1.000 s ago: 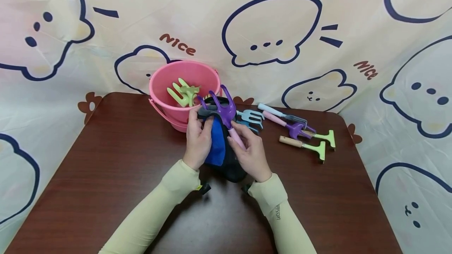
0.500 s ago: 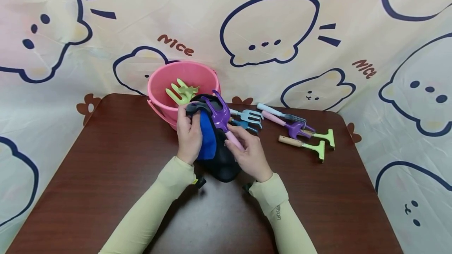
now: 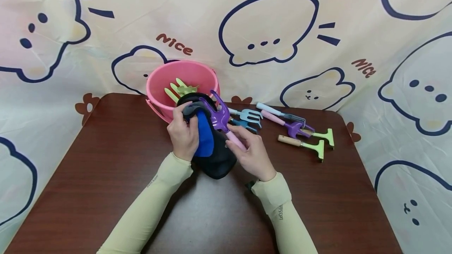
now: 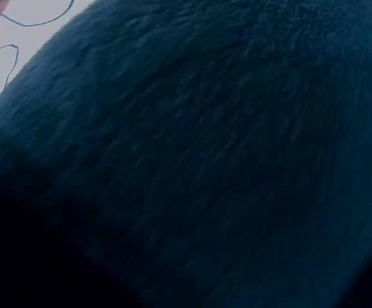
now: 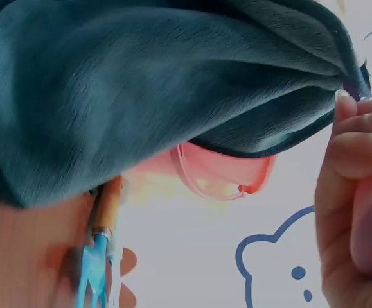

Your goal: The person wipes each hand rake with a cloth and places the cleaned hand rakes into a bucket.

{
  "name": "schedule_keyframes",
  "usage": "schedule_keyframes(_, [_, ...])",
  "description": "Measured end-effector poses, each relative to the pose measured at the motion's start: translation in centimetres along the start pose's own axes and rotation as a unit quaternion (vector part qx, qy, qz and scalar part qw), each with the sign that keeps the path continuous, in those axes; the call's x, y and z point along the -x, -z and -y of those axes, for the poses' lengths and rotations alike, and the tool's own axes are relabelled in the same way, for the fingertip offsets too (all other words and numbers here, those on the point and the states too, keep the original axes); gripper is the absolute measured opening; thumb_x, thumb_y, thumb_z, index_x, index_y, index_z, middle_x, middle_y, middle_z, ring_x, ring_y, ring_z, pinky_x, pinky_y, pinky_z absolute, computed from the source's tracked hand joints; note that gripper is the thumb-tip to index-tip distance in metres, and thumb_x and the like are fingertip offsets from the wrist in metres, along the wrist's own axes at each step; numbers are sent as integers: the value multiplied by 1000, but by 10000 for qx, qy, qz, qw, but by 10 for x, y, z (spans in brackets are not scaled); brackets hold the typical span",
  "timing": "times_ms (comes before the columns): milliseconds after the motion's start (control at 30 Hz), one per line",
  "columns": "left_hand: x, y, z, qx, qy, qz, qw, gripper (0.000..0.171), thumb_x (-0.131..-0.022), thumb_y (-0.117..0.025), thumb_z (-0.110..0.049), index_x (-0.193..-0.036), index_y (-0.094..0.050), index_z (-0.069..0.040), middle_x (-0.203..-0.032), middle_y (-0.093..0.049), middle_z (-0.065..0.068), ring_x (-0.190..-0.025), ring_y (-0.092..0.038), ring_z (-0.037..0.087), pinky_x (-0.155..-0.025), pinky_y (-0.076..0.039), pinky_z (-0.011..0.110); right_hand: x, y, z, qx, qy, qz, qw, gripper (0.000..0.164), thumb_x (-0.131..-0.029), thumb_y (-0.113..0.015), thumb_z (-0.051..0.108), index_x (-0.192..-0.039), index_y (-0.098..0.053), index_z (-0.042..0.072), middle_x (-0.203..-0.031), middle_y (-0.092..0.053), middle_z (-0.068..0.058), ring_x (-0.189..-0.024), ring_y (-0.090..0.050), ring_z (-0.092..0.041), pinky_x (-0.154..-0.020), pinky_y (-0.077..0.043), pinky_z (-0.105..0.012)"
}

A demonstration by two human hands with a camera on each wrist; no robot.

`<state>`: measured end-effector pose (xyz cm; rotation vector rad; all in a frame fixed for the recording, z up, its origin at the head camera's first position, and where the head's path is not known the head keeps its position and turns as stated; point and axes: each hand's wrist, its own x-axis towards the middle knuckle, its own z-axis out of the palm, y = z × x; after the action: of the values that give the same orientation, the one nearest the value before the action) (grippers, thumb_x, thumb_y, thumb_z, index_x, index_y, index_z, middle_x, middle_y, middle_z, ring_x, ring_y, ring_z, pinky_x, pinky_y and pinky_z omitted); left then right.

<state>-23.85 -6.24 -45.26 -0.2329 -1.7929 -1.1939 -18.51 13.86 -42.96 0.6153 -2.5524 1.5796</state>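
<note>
Leftmost on my head feed, the pink bucket stood on the brown table at 12 o'clock from the left hand, with light-green hand rakes leaning inside. I had that left hand pinching the near-left edge of the black-and-blue cloth pouch, thumb on the near side. The pouch hung from this grip toward 5 o'clock, its mouth near the bucket's rim. My left wrist view was almost filled by dark cloth.

Next came the purple hand fork, its head at 2 o'clock from the left hand and overlapping the pouch's mouth; I could not tell whether the tines touched the cloth. My right hand gripped its pink handle between thumb and fingers, so the head lay beyond the fingertips toward 10 to 11 o'clock.

At 12 o'clock from the right hand lay a light-blue fork and a darker blue fork. Toward 2 o'clock I saw a pale-blue-handled fork, a second purple fork and two green T-headed scrapers.
</note>
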Motion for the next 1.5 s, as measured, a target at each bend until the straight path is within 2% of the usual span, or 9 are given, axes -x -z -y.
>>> schedule_keyframes(167, [-6,5,3,655,556,-639,9943,23,-107,-52,-11,-118,-62,6,-116,-73,19,-108,-73,32,-103,-54,36,-1,-7,-1,372,517,-120,9979,43,-98,-71,10,-141,-63,10,-135,-69,-8,-107,-68,-22,-96,-59,-40])
schedule_keyframes(300, [-9,6,-1,1837,1362,-79,9735,27,-108,-48,-10,-132,-55,2,-125,-65,12,-119,-62,21,-108,-46,30,-1,-14,-3,380,699,-587,9951,43,-98,-71,10,-140,-63,9,-132,-71,-8,-103,-69,-21,-94,-59,-41])
schedule_keyframes(367, [-5,3,-7,2453,1833,686,9495,39,-106,-50,-7,-144,-45,-5,-132,-62,9,-122,-60,18,-108,-47,29,0,-17,-3,250,750,-850,9932,43,-98,-71,9,-140,-63,8,-130,-72,-9,-99,-69,-21,-92,-60,-39])
schedule_keyframes(467, [5,-1,-18,3258,2584,1671,8939,62,-102,-53,-1,-156,-28,-17,-149,-53,3,-134,-54,14,-115,-43,31,0,-20,-4,75,873,-1021,9909,41,-98,-70,5,-138,-63,6,-127,-72,-11,-100,-70,-22,-92,-60,-38])
schedule_keyframes(533, [10,-5,-25,3615,2988,1952,8614,71,-99,-55,2,-158,-24,-21,-158,-46,0,-142,-48,16,-120,-39,36,-1,-22,-4,35,935,-1000,9906,40,-98,-68,3,-137,-64,6,-128,-72,-12,-105,-71,-23,-97,-59,-39])
schedule_keyframes(600, [13,-7,-30,3824,3266,1847,8444,71,-98,-57,4,-157,-26,-22,-162,-41,-3,-148,-41,16,-124,-33,41,-1,-24,-4,18,954,-910,9913,40,-98,-67,1,-137,-64,6,-131,-71,-11,-111,-71,-23,-101,-56,-41])
schedule_keyframes(700, [14,-6,-35,3729,3433,1535,8483,66,-98,-59,5,-153,-33,-19,-161,-42,1,-146,-43,17,-123,-35,44,-1,-25,-3,43,896,-729,9933,41,-98,-67,1,-138,-63,7,-135,-69,-10,-118,-70,-24,-107,-53,-42])
schedule_keyframes(967, [11,-3,-34,2974,2887,1086,9035,55,-100,-63,1,-147,-39,-11,-153,-52,5,-140,-53,15,-121,-38,38,0,-24,-1,54,698,-463,9965,44,-100,-65,1,-142,-61,10,-137,-68,-8,-122,-68,-23,-109,-50,-41])
schedule_keyframes(1500, [-6,1,-17,2682,2885,-71,9191,51,-95,-66,1,-141,-44,-5,-140,-58,5,-130,-57,21,-114,-45,38,1,-23,-3,548,607,-6,9967,48,-96,-66,2,-144,-60,9,-142,-65,-9,-123,-68,-26,-106,-53,-44])
